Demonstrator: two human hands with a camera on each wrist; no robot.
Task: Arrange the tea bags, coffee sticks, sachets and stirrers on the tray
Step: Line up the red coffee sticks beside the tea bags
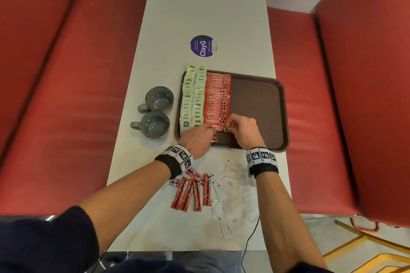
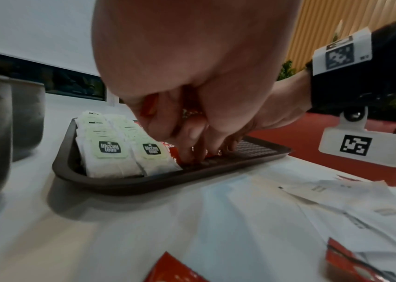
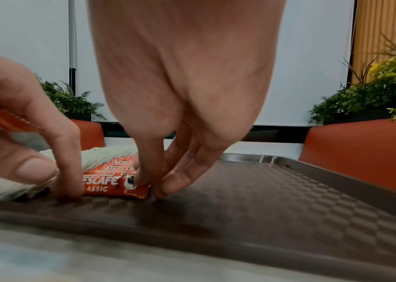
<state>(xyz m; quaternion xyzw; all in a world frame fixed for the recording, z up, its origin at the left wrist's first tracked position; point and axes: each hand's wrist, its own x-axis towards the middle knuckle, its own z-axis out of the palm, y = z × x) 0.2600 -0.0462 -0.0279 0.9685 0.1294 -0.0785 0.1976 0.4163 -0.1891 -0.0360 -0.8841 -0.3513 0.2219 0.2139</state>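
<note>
Black wristbands (image 1: 165,163) with white square-code markers on both wrists; dark navy sleeve (image 1: 44,239) pushed up

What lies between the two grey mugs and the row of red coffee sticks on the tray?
Two columns of pale green tea bags lie there, on the left part of the tray, between the mugs and the coffee sticks. The head view shows it best.

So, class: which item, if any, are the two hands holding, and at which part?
The right hand pinches the nearest coffee stick at its right end. The left hand holds spare sticks in its palm, fingertips at the stick's left end.
</note>
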